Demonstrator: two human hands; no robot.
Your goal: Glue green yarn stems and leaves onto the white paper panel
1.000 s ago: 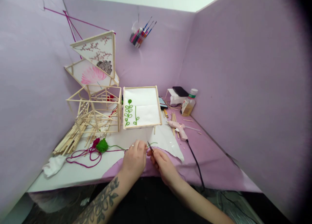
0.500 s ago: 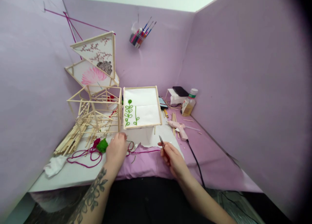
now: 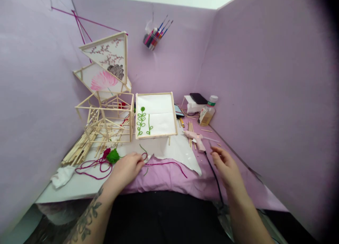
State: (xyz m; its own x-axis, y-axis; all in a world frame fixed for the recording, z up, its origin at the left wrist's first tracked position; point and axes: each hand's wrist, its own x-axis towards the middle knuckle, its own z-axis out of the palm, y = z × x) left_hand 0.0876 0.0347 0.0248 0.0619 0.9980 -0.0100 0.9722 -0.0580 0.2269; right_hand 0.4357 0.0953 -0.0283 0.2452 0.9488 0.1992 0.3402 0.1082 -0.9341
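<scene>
My left hand (image 3: 131, 165) is closed, its thumb and fingers pinched at the end of a strand of green yarn (image 3: 143, 148) above the table's front edge. A ball of green yarn (image 3: 113, 156) lies beside its wrist, with magenta yarn (image 3: 92, 162) looped to the left. Another magenta strand (image 3: 169, 163) runs right from the fingertips. My right hand (image 3: 225, 164) is closed around tweezers (image 3: 210, 144), mostly hidden, with only a thin tip showing. It hovers right of a pink glue gun (image 3: 195, 139). A stick-framed white panel (image 3: 157, 113) with green yarn plants stands ahead.
An open stick frame (image 3: 106, 109) stands at left before hanging painted panels (image 3: 106, 56), with loose sticks (image 3: 79, 146) beneath. A bottle (image 3: 208, 111) and a phone (image 3: 198, 98) on a white stand are at back right. A black cord (image 3: 214, 178) trails from the glue gun.
My right hand has moved right with the tweezers, away from the magenta strand, whose end now lies bare. My left hand has come slightly lower and to the right.
</scene>
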